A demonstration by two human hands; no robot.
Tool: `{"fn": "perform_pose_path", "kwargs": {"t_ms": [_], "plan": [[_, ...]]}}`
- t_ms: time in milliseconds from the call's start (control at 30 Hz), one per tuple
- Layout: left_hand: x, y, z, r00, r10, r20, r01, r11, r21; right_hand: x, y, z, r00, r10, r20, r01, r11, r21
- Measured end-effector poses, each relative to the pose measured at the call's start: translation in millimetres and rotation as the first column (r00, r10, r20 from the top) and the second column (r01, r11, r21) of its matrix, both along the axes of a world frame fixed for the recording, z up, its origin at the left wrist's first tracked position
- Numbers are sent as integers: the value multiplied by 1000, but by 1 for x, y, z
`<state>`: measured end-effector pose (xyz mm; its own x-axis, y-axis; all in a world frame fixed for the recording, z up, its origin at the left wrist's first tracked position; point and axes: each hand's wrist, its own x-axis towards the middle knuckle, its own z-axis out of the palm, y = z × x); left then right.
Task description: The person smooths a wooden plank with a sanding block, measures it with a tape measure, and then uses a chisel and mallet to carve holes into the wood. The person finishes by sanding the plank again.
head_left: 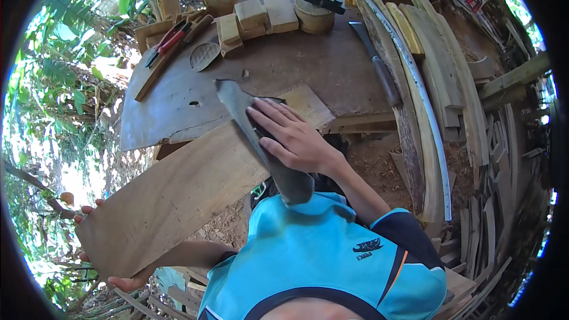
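A long, flat wooden board slants from lower left up to the worktable, where its far end rests near the front edge. My left hand grips the board's near left end, with the thumb on one side and fingertips showing round the other; the palm is hidden. Across the upper part of the board lies a curled grey strip that looks like sandpaper. My right hand presses on it, fingers nearly straight and together, thumb laid along it. The strip's lower end hangs off the board toward my blue shirt.
On the worktable stand wooden blocks, red-handled pliers, an oval wooden piece and a round container topped by a dark object. A long knife lies beside long planks on the right.
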<state>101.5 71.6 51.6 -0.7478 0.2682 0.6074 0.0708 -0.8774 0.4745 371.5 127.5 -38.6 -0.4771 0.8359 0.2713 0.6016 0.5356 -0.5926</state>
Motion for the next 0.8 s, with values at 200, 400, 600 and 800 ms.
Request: {"fn": "perform_pose_path", "kwargs": {"t_ms": [200, 400, 600, 800], "plan": [[14, -5, 6, 997, 76, 21, -76, 997, 1, -31, -10, 25, 982, 185, 51, -188, 980, 68], [19, -9, 14, 1000, 22, -8, -22, 998, 61, -81, -30, 65, 869, 478, -130, -443, 867, 229], [23, 0, 12, 997, 82, 3, -82, 997, 5, -12, 31, 1, 991, 62, -117, -72, 994, -78], [8, -3, 5, 938, -313, -147, 341, 907, 247, 80, 68, -60, 967, -245, 66, 252, 956, -148]]}}
